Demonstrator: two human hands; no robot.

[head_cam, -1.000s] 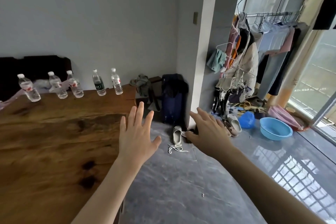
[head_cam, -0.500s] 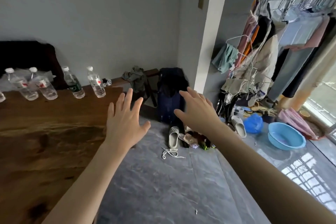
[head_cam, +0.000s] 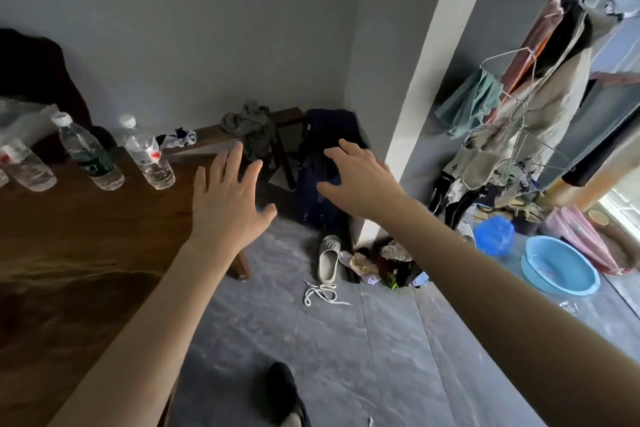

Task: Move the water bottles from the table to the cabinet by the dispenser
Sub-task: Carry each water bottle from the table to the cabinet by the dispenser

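Both of the person's bare hands were stretched forward with palms down and fingers spread, and neither held anything. The left hand (head_cam: 228,201) hovered over the far right corner of a dark wooden table (head_cam: 86,253), its fingers fanned wide apart. The right hand (head_cam: 360,180) reached out beside it over the floor, its fingers loosely curved and apart. The water bottles stood upright along the table's far edge, to the left of both hands and touched by neither. Nearest the left hand was a clear bottle with a red-and-white label (head_cam: 147,154); just left of it stood a bottle with a green label (head_cam: 88,154), and further left another red-labelled bottle (head_cam: 24,166) was partly cut off at the frame's edge. Beyond the hands, a dark blue bag (head_cam: 318,198) leaned in the wall corner. On the grey floor lay a pale slipper (head_cam: 328,258) and a white shoelace (head_cam: 322,293), with a blue basin (head_cam: 559,265) well to the right.
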